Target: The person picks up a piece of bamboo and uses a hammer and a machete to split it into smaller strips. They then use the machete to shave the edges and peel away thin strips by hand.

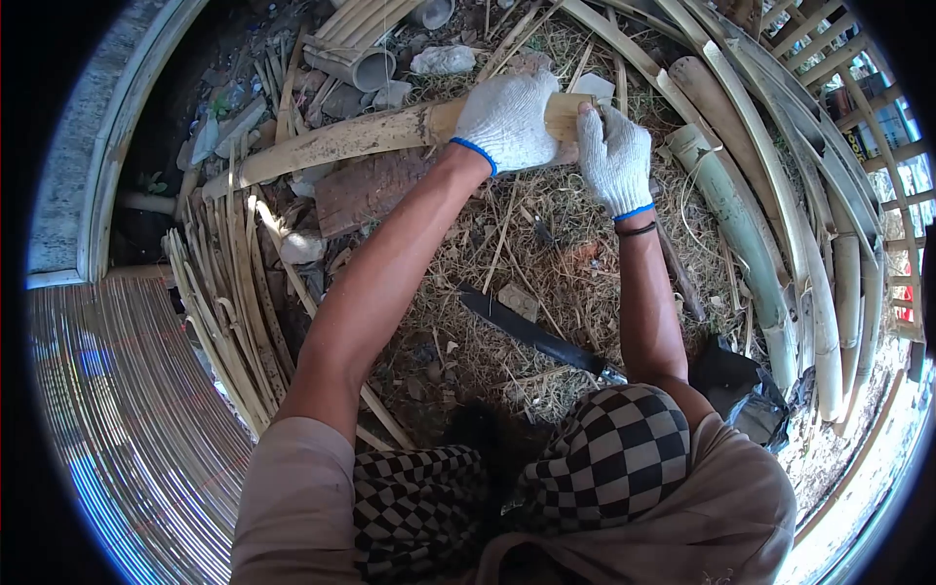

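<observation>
A pale bamboo length (341,144) lies across in front of me, its left end low and its right end between my gloved hands. My left hand (507,122), in a white knit glove with a blue cuff, is closed over it from above. At the right end my right hand (616,161), gloved alike, grips the bamboo with the thumb near the cut edge; some of its fingers are hidden. A machete (526,333) with a dark blade lies on the ground by my knees, its handle partly covered by my right leg.
Long bamboo strips (229,312) are piled at the left, beside a slatted mat (136,390). Green and tan bamboo poles (736,224) curve along the right. A reddish-brown slab (366,192), stones (444,60) and dry shavings cover the ground. A black plastic bag (746,390) lies right.
</observation>
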Demonstrator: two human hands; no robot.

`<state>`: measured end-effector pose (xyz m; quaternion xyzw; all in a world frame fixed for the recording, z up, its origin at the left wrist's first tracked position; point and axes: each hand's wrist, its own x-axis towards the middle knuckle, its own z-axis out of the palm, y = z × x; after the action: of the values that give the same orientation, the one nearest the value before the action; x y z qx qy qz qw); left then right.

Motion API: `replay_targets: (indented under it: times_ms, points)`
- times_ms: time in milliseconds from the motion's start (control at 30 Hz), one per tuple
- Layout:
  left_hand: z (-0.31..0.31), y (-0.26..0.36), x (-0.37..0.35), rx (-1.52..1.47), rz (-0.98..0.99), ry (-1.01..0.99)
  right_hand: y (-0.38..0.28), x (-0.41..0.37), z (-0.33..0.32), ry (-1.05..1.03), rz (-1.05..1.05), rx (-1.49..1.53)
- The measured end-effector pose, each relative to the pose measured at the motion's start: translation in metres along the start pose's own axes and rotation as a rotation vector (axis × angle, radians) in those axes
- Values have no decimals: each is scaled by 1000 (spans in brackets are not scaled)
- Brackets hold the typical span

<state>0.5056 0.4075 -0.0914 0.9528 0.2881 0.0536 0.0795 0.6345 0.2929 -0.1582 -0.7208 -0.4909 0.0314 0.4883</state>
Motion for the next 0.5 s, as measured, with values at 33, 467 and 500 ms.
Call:
replay_targets:
  times_ms: [33, 467, 500]
  points:
    - [-3, 0, -1, -13, -6, 6, -2, 0, -2, 3, 11, -43]
    - [-9, 55, 18, 392, -49, 451, -20, 21, 18, 691, 307, 593]
    - [-12, 64, 21, 380, -44, 472, -25, 27, 7, 729, 410, 662]
